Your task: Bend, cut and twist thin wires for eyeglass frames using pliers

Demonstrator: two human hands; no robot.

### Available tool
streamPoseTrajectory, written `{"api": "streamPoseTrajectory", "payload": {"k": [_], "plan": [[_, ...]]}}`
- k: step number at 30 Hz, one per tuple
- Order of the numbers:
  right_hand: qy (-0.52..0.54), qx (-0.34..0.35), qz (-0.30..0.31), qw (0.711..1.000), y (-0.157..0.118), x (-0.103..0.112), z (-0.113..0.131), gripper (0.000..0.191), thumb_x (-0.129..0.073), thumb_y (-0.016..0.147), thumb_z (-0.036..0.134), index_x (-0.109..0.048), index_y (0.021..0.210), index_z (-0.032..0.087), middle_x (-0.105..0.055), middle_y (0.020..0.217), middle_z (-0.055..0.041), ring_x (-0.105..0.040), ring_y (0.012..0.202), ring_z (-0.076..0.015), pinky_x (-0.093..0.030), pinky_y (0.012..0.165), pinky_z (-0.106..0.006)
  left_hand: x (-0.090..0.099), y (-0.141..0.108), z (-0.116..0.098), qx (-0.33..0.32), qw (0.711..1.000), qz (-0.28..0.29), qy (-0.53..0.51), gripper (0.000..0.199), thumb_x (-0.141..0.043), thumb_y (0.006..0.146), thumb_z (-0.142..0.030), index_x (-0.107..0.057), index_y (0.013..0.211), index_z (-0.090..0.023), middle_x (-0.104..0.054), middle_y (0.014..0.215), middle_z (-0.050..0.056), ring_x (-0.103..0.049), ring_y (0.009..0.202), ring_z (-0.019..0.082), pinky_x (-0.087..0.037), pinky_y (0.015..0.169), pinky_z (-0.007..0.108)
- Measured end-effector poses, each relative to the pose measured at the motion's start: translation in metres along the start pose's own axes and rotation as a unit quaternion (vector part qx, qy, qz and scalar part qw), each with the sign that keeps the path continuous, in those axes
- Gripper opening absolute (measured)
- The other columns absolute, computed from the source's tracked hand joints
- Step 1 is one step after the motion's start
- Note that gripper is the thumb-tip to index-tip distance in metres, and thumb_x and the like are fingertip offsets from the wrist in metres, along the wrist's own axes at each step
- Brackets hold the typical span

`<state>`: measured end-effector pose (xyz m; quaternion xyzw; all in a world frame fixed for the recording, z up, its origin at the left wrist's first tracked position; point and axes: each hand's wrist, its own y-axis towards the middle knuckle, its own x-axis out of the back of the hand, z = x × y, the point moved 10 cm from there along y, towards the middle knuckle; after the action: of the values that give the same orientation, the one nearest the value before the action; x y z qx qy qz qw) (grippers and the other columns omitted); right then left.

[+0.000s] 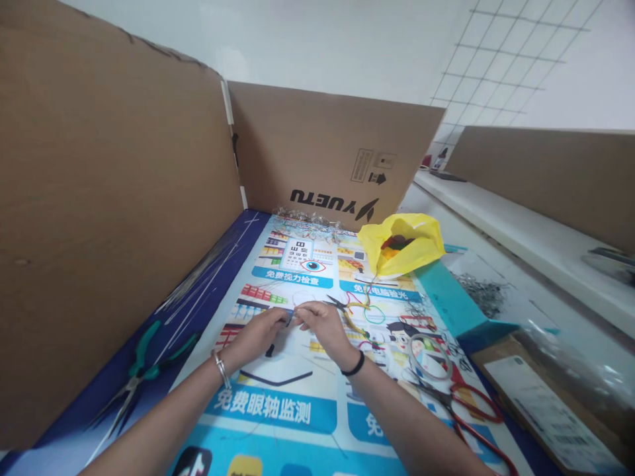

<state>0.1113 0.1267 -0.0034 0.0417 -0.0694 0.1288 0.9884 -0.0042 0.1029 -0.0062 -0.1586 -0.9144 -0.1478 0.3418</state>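
While the left hand (265, 330) was near the right hand (322, 324), both pinched narrow — anything held too small to tell — beside yellow-handled pliers (353, 324).

Anything pinched by the left hand (265, 332) and right hand (325, 325) is too small to tell. The yellow bag (415, 254) partly hides its contents (397, 242), the left edge crops the cardboard panel (114, 198), and the bottom edge cuts off both forearms (163, 413).

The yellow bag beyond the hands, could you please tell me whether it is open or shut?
Open: the mouth of the yellow bag gapes, showing dark red and orange contents inside.
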Motion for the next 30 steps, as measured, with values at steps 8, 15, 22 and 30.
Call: {"api": "streamPoseTrajectory", "payload": {"k": [8,15,22,30], "plan": [[-0.144,0.179,0.030,0.973,-0.014,-0.011,0.044,0.016,-0.055,0.083,0.027,-0.070,0.076,0.023,-0.071,0.080,-0.0008,-0.064,0.078,-0.0155,-0.048,0.077,-0.027,0.001,0.000,0.009,0.020,0.997,-0.004,-0.069,0.017,-0.043,0.080,-0.017,-0.060,0.078,-0.018,-0.063,0.078,0.000,-0.055,0.074,0.014,-0.042,0.070,0.025],[-0.165,0.169,0.051,0.970,-0.014,-0.015,0.042,0.018,-0.052,0.084,0.024,-0.069,0.078,0.024,-0.070,0.080,0.0012,-0.064,0.075,-0.0141,-0.047,0.074,-0.025,-0.003,0.000,0.000,0.027,0.994,0.019,-0.106,0.018,-0.045,0.084,-0.026,-0.062,0.087,-0.020,-0.065,0.086,0.002,-0.057,0.082,0.016,-0.043,0.077,0.027],[-0.154,0.159,0.050,0.974,-0.015,-0.015,0.046,0.024,-0.050,0.086,0.026,-0.068,0.070,0.024,-0.069,0.074,0.0015,-0.063,0.072,-0.0132,-0.048,0.071,-0.024,-0.009,-0.001,-0.006,0.055,0.979,0.018,-0.197,0.030,-0.039,0.089,-0.040,-0.055,0.076,-0.018,-0.059,0.076,0.000,-0.054,0.075,0.014,-0.042,0.072,0.025],[-0.325,0.110,0.060,0.937,-0.014,0.010,0.031,0.025,-0.058,0.081,0.025,-0.064,0.105,0.021,-0.069,0.087,-0.0029,-0.064,0.077,-0.0162,-0.047,0.070,-0.025,-0.006,-0.003,0.014,0.102,0.986,-0.043,-0.127,0.025,-0.039,0.087,-0.039,-0.051,0.075,-0.020,-0.046,0.064,-0.003,-0.046,0.063,0.014,-0.035,0.061,0.025]]}}
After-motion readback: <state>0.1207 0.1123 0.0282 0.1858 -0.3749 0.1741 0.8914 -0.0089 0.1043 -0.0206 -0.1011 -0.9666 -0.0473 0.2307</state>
